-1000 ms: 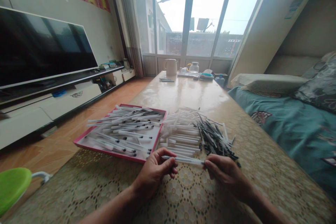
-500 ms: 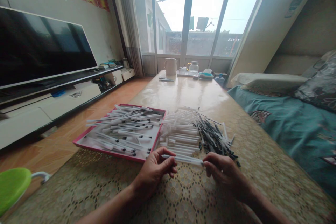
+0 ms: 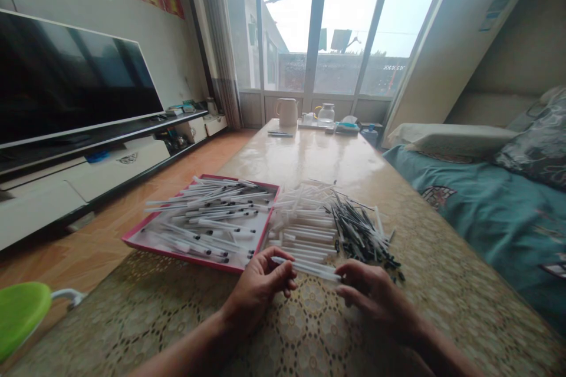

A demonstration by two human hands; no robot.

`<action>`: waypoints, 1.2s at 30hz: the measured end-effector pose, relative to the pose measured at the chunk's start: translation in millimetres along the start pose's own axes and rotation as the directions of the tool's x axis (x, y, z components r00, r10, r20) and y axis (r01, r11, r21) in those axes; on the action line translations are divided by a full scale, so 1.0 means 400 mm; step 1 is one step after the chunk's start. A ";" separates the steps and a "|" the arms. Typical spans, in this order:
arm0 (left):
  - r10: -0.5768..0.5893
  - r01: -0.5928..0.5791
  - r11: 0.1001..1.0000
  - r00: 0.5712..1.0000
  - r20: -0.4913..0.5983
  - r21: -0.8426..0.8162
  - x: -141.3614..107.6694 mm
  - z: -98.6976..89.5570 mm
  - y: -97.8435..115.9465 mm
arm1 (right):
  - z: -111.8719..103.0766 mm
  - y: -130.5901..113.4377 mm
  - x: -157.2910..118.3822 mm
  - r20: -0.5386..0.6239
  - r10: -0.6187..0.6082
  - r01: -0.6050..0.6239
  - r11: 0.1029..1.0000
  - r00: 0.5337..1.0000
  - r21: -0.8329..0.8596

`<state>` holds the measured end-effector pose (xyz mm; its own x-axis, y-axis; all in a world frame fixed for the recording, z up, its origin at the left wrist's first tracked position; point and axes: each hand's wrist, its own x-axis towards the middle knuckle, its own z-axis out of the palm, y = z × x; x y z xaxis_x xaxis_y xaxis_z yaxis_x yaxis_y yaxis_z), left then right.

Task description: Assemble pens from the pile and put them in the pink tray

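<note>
My left hand (image 3: 265, 277) is closed in a pinch on a white pen barrel (image 3: 313, 269), holding it level just above the table. At the barrel's other end, my right hand (image 3: 369, 288) has its thumb and fingers around the dark end piece. Behind the held barrel lies a row of translucent white pen barrels (image 3: 309, 232). A heap of dark pen refills or thin black parts (image 3: 354, 224) sits beyond my right hand. To the left, a pink-rimmed tray (image 3: 266, 222) holds many white pens with black ends (image 3: 216, 224).
The patterned table (image 3: 318, 330) runs away toward the window. At its far end stand a kettle (image 3: 288, 112), a glass jug (image 3: 326, 113) and a tissue pack (image 3: 348, 127). A green stool (image 3: 24, 318) is at the lower left, and a teal-covered couch (image 3: 469, 206) on the right.
The barrel's right end has dipped and shifted slightly left. My right hand has moved a little left with it, its thumb lower. The left hand stays nearly still.
</note>
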<state>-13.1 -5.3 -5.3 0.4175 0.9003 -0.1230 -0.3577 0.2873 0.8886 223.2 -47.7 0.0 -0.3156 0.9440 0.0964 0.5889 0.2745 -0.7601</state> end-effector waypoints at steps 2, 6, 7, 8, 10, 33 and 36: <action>0.003 -0.003 1.000 1.000 -0.004 0.014 -0.001 0.000 0.000 | 0.000 0.000 0.000 -0.010 -0.025 0.025 1.000 1.000 0.005; 0.015 -0.016 1.000 1.000 0.002 0.025 0.000 -0.001 -0.001 | -0.003 -0.002 0.000 -0.021 -0.031 0.031 0.999 0.999 -0.016; 0.013 -0.013 1.000 1.000 0.003 0.026 0.000 -0.001 -0.001 | -0.003 -0.003 0.001 -0.017 -0.015 0.015 1.000 1.000 -0.011; 0.012 -0.012 1.000 1.000 0.000 0.028 0.000 -0.001 -0.001 | -0.003 -0.004 0.001 -0.011 0.000 0.000 1.000 1.000 -0.002; 0.007 -0.007 1.000 1.000 -0.005 0.029 -0.002 -0.001 0.000 | -0.002 -0.002 0.002 0.005 0.008 -0.008 1.000 1.000 0.006; -0.002 0.003 0.999 1.000 -0.024 0.043 -0.002 0.002 0.004 | 0.001 0.012 0.005 -0.020 -0.039 0.038 0.999 0.999 -0.019; -0.008 0.009 0.999 1.000 -0.029 0.037 -0.003 0.003 0.004 | -0.005 0.014 0.004 -0.032 -0.041 0.040 0.999 0.999 -0.029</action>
<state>-13.1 -6.2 -3.2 0.3954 0.9074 -0.1426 -0.3226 0.2826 0.9034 227.6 -44.4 -2.8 -0.3156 0.9372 0.1483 0.5968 0.3176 -0.7369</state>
